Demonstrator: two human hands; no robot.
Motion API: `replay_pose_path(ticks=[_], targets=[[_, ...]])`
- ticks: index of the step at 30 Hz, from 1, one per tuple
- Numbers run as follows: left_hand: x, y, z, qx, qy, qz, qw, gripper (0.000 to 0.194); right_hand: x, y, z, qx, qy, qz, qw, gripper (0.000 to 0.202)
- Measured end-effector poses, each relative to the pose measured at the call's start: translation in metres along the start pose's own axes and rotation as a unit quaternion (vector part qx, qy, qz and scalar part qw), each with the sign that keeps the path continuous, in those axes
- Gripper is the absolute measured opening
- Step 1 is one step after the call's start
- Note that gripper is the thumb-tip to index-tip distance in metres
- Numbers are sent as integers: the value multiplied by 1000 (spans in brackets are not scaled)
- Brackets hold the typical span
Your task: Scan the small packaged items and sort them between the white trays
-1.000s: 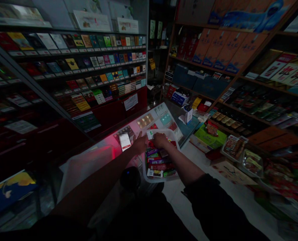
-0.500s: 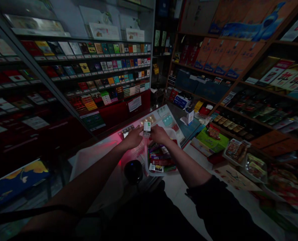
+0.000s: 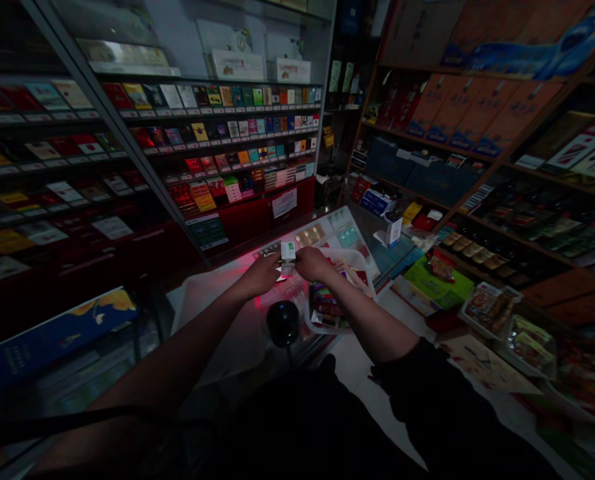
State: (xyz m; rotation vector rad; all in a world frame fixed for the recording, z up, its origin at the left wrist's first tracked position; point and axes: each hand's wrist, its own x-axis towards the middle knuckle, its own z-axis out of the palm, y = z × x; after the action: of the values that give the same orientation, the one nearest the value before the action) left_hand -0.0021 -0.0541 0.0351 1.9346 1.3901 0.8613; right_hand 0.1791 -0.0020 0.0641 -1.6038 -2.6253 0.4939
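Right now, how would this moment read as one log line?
left hand: at white-green pack | right hand: at same pack | tub of packets: beneath right forearm | black device: beside tub

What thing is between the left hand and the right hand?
In the head view, a small white item with green marking is between the left hand and the right hand.

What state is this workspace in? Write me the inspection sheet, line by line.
Surface: glass counter, lit reddish near the left hand.
Job's things: white box with a green mark, between the hands.
Clutter: bin of packets right of the black device; translucent bin left of it.
Hands: left hand and right hand both at the box; exact grip unclear.
Cables: dark cord below the device.
Surroundings: rows of small packs; orange boxes.
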Motion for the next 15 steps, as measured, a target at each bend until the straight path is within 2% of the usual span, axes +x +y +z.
replay_pose_path(ticks=[8, 15], targets=[[-21, -21, 7, -28, -14, -40, 999, 53, -8, -13, 21, -5, -14, -2, 1000, 40], [-34, -20, 7, -22, -14, -59, 998, 56, -7, -17, 34, -5, -20, -2, 1000, 36]])
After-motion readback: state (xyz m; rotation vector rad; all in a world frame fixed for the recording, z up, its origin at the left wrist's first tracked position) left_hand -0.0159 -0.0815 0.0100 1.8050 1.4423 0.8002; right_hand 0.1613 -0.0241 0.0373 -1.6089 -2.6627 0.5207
